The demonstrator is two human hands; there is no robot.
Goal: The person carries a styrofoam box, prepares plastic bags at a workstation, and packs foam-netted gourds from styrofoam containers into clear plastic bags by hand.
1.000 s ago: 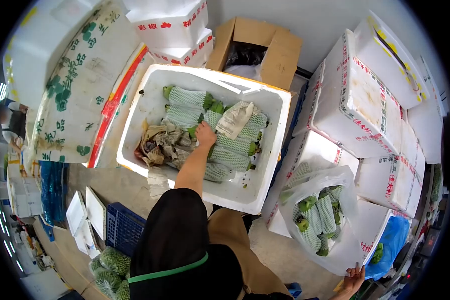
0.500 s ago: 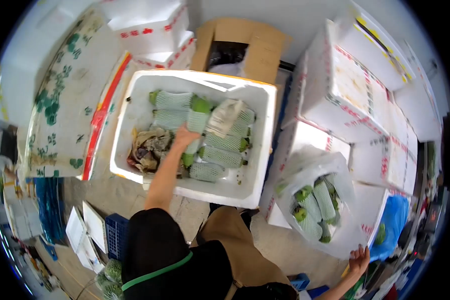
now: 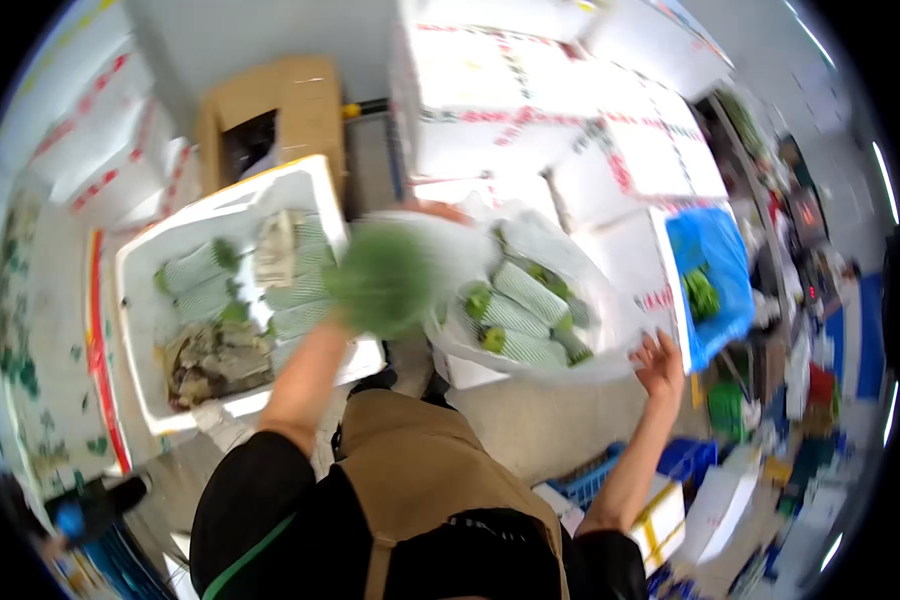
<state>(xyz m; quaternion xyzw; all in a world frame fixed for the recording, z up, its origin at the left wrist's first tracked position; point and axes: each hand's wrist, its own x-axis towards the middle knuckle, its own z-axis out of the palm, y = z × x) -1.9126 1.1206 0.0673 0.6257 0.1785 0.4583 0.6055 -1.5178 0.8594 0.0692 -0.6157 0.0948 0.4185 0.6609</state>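
A smeared green gourd point(image 3: 382, 280) is in my left hand point(image 3: 342, 322), between the white foam box point(image 3: 135, 330) and the clear plastic bag point(image 3: 610, 265). Motion blur hides most of the fingers. Inside the bag lie several green gourds point(image 3: 530, 292) in pale foam-net sleeves. My right hand point(image 3: 660, 365) is at the bag's near right rim, its fingers curled around the stretched edge. More netted gourds point(image 3: 305, 290) lie in the foam box, with a pale cloth-like piece point(image 3: 275, 250) and crumpled brownish wrapping point(image 3: 215, 362).
A cardboard box point(image 3: 315, 110) stands behind the foam box. Stacked white foam boxes point(image 3: 500, 85) rise behind the bag. On the right, a blue bag point(image 3: 715, 270) holds leafy greens. A blurred skin-toned patch point(image 3: 438, 210) shows at the bag's back edge. Blue crates point(image 3: 685, 458) are on the floor.
My left hand has lifted a gourd out of the foam box and swung it right, towards the bag. The view has turned right. My right hand stays at the bag's rim.
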